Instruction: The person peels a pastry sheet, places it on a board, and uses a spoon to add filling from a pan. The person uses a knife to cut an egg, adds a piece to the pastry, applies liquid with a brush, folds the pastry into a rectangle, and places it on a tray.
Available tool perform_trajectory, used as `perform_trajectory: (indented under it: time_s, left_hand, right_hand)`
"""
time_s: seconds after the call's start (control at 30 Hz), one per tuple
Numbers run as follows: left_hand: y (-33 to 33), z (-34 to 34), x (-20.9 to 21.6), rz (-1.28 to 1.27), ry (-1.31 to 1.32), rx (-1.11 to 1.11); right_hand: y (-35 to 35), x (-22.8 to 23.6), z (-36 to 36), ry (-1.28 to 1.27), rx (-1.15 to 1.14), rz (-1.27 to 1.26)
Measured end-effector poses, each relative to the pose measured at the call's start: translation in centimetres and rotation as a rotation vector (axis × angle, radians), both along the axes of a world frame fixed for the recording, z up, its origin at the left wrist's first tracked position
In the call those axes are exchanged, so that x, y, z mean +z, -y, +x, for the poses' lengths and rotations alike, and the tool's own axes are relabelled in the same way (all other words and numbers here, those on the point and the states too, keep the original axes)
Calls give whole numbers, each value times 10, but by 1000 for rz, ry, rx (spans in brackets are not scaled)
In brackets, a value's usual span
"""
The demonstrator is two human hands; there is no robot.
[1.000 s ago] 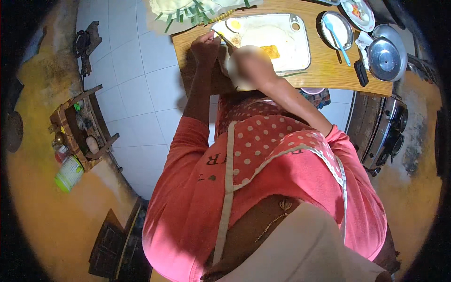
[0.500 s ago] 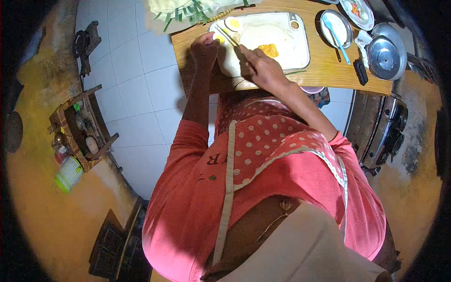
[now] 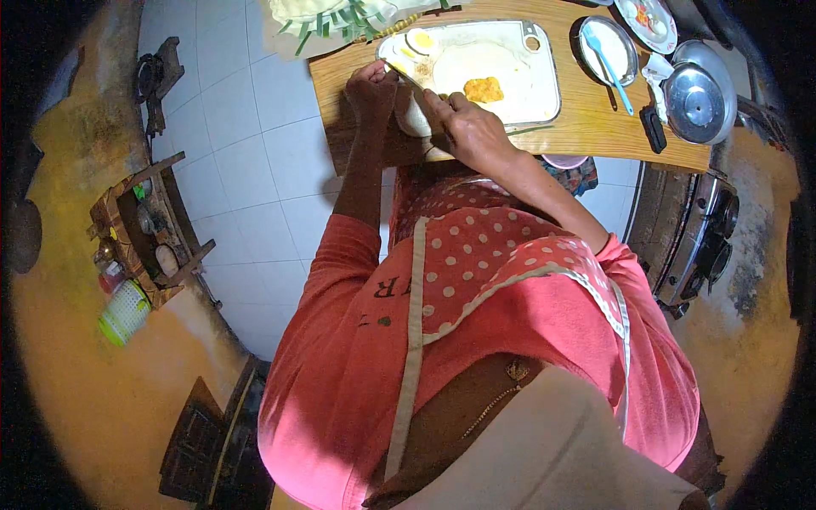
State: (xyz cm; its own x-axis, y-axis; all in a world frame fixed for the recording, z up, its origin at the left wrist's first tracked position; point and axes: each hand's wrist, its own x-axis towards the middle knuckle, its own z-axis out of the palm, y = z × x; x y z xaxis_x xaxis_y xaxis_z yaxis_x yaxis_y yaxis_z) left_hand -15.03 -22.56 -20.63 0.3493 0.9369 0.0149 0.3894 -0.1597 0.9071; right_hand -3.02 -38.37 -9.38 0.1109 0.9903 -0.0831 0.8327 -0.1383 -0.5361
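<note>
A white cutting board [image 3: 518, 64] lies on the wooden table. My right hand [image 3: 480, 129] is closed around a knife [image 3: 408, 78], whose blade slants up and left across the board's left side. The blade's tip reaches the fingertips of my left hand [image 3: 371, 87], which is closed at the board's left edge. A small pale-yellow boiled egg piece shows at those fingertips, mostly hidden by fingers and blade. Just beyond lies a halved boiled egg [image 3: 421, 41] with its yolk facing up. An orange-yellow block of food [image 3: 483, 89] rests near the board's middle.
Far left, green strips [image 3: 340, 21] lie on a pale cloth or wrapper. To the right stand a pan of white contents [image 3: 625, 51] with a blue spatula [image 3: 605, 64], a plate of food [image 3: 646, 25] and metal bowls [image 3: 693, 98]. A black object [image 3: 653, 129] lies near the table's front edge.
The knife has swung left and lower, its tip now at my left fingertips. The yolk that showed beside my left hand is now mostly covered. My right hand has shifted slightly left.
</note>
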Motion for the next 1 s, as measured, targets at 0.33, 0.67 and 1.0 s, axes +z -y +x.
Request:
perform_trajectory:
  time_s: [0.33, 0.67, 1.0]
  left_hand:
    - [2, 1, 10, 38, -115, 18]
    - [3, -11, 9, 2, -208, -9]
    - [7, -6, 3, -192, 41, 92]
  right_hand:
    - [-6, -11, 0, -10, 2, -178]
    - [-8, -20, 17, -622, -252, -270]
    - [1, -7, 5, -152, -62, 2]
